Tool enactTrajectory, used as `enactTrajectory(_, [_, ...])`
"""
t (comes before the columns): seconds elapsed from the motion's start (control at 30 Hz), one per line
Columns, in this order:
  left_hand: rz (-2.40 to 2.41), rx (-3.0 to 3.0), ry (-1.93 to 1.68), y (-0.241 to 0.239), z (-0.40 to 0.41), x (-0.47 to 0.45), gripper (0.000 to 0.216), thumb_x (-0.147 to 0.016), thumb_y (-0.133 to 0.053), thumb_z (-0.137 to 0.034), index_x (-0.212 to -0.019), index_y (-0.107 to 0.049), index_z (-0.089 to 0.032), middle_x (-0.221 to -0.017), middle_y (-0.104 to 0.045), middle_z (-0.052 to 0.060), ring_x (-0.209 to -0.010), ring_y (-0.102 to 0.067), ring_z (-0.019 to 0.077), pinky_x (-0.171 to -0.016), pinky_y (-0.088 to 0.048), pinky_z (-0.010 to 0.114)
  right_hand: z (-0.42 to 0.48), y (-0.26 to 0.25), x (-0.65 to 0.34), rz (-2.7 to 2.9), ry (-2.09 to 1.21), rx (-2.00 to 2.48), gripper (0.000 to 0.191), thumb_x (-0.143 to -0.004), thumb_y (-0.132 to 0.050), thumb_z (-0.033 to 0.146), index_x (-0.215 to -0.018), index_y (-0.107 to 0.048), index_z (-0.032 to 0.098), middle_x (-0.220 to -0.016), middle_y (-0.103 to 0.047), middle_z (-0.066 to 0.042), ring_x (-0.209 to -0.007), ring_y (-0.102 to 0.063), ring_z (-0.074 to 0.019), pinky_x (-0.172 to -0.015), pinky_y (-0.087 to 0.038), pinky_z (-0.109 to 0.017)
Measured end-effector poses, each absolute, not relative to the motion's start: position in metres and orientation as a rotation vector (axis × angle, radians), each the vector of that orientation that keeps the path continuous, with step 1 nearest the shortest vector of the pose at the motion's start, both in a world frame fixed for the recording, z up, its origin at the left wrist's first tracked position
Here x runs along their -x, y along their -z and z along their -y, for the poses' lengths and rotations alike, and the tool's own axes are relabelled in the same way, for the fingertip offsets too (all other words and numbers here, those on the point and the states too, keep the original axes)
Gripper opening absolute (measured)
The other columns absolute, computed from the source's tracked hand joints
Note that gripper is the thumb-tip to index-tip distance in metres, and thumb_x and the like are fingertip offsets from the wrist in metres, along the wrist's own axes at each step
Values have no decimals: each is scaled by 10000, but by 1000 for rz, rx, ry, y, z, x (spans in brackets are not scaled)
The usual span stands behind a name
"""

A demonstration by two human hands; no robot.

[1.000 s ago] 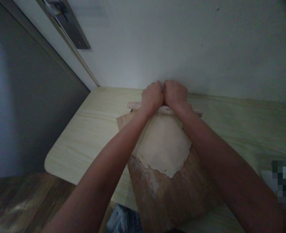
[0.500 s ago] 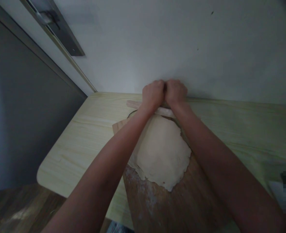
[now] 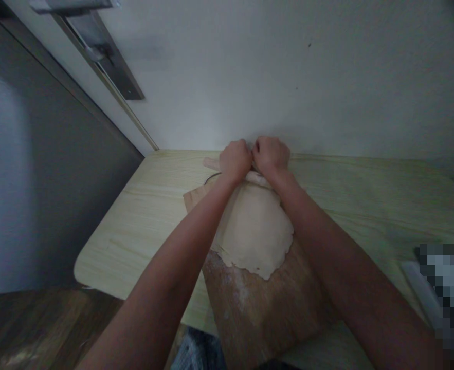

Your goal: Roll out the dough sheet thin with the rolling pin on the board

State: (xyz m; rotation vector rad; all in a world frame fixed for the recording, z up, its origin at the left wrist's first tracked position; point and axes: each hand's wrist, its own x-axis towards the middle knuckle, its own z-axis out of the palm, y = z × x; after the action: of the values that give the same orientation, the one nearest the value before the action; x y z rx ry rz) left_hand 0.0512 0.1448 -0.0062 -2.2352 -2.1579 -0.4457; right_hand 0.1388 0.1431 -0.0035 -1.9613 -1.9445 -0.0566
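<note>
A pale wooden rolling pin (image 3: 256, 178) lies across the far edge of a thin sheet of dough (image 3: 254, 226). My left hand (image 3: 235, 158) is closed round the pin, its left end poking out past the knuckles. Close beside it, my right hand (image 3: 272, 155) is also closed on the pin. The fingertips of both hands are hidden from this angle. The dough has a ragged near edge and rests on a brown wooden board (image 3: 265, 313) with white flour smears on its left side.
The board lies on a light wood-grain table (image 3: 134, 226) pushed against a white door or wall (image 3: 219, 77) with a metal handle plate (image 3: 122, 74). A blurred-out object (image 3: 450, 288) sits at the right. A dark cord (image 3: 211, 177) loops by the board's far left corner.
The view has shifted, so more of the board's near end and the table's right side shows. Both hands stay on the rolling pin at the dough's far edge, with a slightly wider gap between them.
</note>
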Motion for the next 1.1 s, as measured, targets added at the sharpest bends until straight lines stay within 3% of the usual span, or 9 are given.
enactTrajectory(0.2, [2297, 2188, 321, 3, -114, -37, 412, -853, -290, -365, -997, -600, -136, -1021, -632, 148, -971, -568, 266, -792, -416, 373, -112, -9, -123, 2067, 180, 1905, 319, -847, -308, 178, -908, -620, 159, -857, -665, -141, -781, -612, -238, -622, -430, -326])
enactTrajectory(0.4, [2191, 2281, 202, -4, -71, -26, 385, -855, -278, -265, -978, -617, -133, -1017, -633, 143, -965, -565, 283, -837, -360, 455, -71, -4, -121, 2152, 242, 1922, 314, -860, -290, 198, -958, -586, 158, -864, -667, -141, -769, -617, -229, -615, -415, -307])
enactTrajectory(0.63, [2063, 2307, 149, -5, -52, -2, 453, -882, -207, -306, -984, -607, -118, -1014, -630, 137, -954, -568, 248, -819, -390, 388, -44, 0, -136, 2109, 254, 1994, 373, -873, -241, 241, -1015, -564, 122, -956, -650, -154, -874, -601, -239, -765, -387, -358])
enactTrajectory(0.83, [2139, 2258, 99, -1, -57, 21, 508, -892, -162, -344, -973, -612, -124, -972, -634, 148, -891, -587, 238, -731, -433, 331, -50, -8, -144, 2145, 71, 2107, 381, -864, -272, 276, -1005, -598, 141, -973, -652, -158, -863, -617, -235, -674, -417, -323])
enactTrajectory(1.1, [2116, 2135, 187, 7, -64, 16, 481, -883, -164, -292, -984, -599, -112, -1017, -579, 149, -956, -523, 267, -735, -436, 352, -67, -8, -144, 2126, -78, 2176, 372, -841, -310, 310, -1026, -590, 150, -987, -643, -149, -860, -614, -261, -679, -446, -349])
